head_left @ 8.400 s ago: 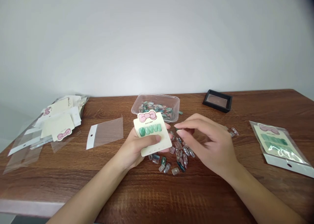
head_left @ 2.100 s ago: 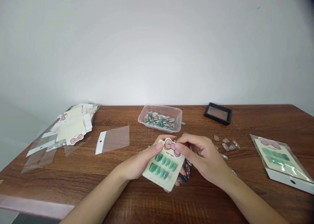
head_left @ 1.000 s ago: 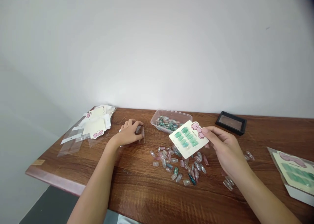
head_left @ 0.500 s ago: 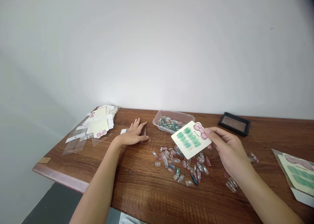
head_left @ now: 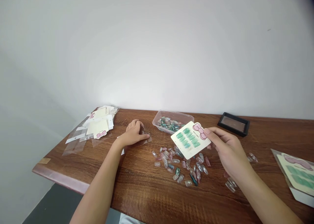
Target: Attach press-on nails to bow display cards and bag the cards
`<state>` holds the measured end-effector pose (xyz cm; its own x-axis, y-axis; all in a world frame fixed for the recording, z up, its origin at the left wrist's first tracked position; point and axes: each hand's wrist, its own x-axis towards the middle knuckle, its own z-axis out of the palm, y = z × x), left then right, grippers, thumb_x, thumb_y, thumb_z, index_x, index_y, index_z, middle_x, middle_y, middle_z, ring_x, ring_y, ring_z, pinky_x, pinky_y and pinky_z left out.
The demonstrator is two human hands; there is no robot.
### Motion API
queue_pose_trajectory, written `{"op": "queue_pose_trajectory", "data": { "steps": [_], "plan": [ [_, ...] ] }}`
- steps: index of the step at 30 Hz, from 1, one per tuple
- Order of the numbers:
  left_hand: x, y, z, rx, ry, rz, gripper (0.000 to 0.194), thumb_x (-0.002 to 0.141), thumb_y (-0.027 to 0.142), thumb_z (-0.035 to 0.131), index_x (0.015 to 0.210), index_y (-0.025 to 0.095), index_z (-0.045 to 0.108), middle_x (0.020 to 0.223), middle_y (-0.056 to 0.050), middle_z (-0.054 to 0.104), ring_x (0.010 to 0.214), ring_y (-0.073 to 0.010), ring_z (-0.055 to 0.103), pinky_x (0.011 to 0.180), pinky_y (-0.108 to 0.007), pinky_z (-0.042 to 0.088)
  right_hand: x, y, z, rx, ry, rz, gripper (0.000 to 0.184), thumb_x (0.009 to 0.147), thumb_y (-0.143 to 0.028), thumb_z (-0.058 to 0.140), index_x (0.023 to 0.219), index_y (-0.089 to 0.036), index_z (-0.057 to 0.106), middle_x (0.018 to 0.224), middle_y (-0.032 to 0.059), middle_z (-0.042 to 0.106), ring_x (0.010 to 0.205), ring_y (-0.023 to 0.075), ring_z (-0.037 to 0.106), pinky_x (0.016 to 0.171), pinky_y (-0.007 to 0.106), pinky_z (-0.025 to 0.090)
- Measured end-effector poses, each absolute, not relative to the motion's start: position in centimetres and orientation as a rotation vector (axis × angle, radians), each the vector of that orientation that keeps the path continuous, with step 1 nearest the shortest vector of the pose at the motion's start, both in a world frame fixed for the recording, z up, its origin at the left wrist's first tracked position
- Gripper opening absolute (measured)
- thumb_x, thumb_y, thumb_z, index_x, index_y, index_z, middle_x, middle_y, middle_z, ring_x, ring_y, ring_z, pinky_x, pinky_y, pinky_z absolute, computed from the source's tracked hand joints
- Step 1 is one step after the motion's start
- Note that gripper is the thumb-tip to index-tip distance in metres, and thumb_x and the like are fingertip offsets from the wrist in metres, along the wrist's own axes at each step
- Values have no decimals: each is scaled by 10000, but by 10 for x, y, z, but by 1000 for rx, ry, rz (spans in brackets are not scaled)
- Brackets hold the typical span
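My right hand [head_left: 225, 147] pinches a cream card [head_left: 203, 143] by its pink bow top and holds it tilted above the table. Two rows of green press-on nails [head_left: 186, 137] are fixed on the card. To the left, my left hand [head_left: 132, 134] rests on the table with curled fingers, gripping a clear plastic bag [head_left: 148, 139]. The palm and fingers cover most of this bag; a crumpled clear edge and a bit of its white header show. Loose press-on nails [head_left: 176, 160] in pink, clear and dark green lie scattered below the card.
A clear plastic tub [head_left: 191, 116] of nails stands at the back, with a black frame [head_left: 234, 124] to its right. Cards with bows [head_left: 98, 125] and clear bags [head_left: 76, 146] are heaped at left. A bagged nail card [head_left: 300, 173] lies at far right.
The second nail row was filled earlier, and the card passed to my right hand. My left hand reached left to the bag; its spread fingers have now curled, bunching the bag.
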<state>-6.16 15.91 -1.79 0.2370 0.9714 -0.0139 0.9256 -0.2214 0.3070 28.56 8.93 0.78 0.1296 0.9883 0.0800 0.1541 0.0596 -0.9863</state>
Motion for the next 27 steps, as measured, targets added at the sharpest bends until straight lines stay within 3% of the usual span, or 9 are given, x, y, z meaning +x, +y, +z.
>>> {"op": "queue_pose_trajectory", "data": {
  "steps": [9, 21, 27],
  "plan": [
    [-68, 163, -13, 2070, 1938, 394, 354, 963, 374, 617, 1253, 172, 614, 1232, -104, 652, 1025, -239, 665, 870, -458, 568, 287, 89, 8, -1341, -1258, 975, 341, 854, -555, 706, 845, -216, 737, 785, 43, 706, 668, 188, 553, 609, 308, 454],
    [-95, 159, -6, 1896, 1815, 371, 351, 957, 350, 630, 1267, 185, 614, 1291, -111, 628, 1075, -252, 649, 895, -470, 563, 286, 87, 9, -1344, -1251, 992, 330, 853, -556, 711, 835, -227, 733, 767, 27, 690, 664, 177, 532, 619, 300, 445],
    [-94, 161, -3, 1748, 1731, 557, 332, 956, 356, 630, 1237, 180, 629, 1258, -101, 644, 1053, -249, 656, 884, -459, 567, 285, 87, 12, -1341, -1241, 1003, 316, 853, -552, 717, 830, -238, 739, 764, 11, 688, 661, 165, 521, 624, 289, 434]
  ]
}}
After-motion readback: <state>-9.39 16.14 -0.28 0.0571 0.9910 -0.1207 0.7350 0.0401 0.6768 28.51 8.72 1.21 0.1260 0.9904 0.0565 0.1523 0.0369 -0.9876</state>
